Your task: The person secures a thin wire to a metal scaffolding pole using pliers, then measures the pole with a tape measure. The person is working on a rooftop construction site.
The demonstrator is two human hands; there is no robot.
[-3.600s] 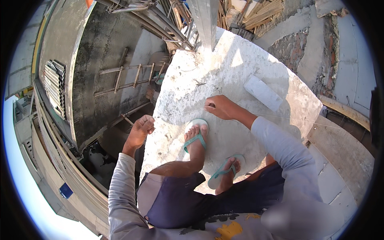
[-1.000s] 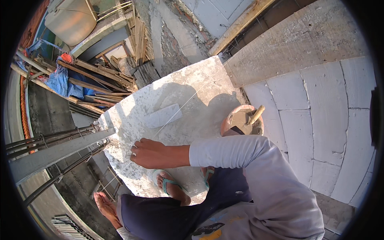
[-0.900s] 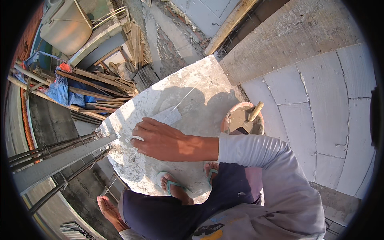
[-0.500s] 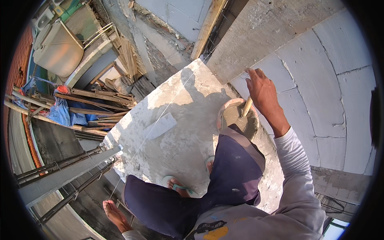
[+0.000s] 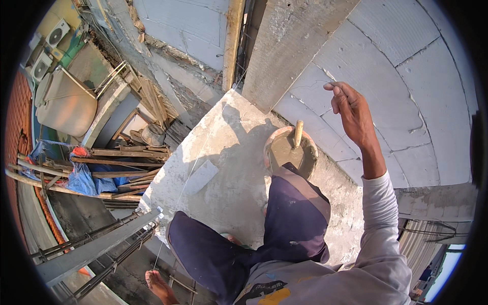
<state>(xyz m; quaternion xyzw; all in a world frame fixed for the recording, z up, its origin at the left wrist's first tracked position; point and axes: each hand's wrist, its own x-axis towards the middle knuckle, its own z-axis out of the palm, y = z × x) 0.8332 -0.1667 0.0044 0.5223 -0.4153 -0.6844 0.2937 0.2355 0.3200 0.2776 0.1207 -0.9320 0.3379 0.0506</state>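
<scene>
My right hand (image 5: 352,109) is raised in front of the pale block wall, its thumb and index finger pinched. A very thin strand loops out beside those fingertips. Low at the left, my left hand (image 5: 159,286) has its fingers closed on a taut string (image 5: 191,174), which runs up across the slab toward its far corner. Near my right knee sits a round bucket (image 5: 267,152) of wet grey mortar (image 5: 285,151). A tool with a wooden handle (image 5: 298,134) stands in it, its lower end sunk in the mortar. Neither hand touches that tool.
I stand on a raised concrete slab (image 5: 229,168) bearing a pale flat piece (image 5: 201,177). Steel bars and a grey metal beam (image 5: 96,249) lie beyond its left edge, with stacked timber (image 5: 127,160) farther out. A block wall (image 5: 376,66) rises at the right.
My right hand has moved away from the tool's handle, and its fingers are now pinched. My left hand sits slightly lower. The whole view has shifted a little.
</scene>
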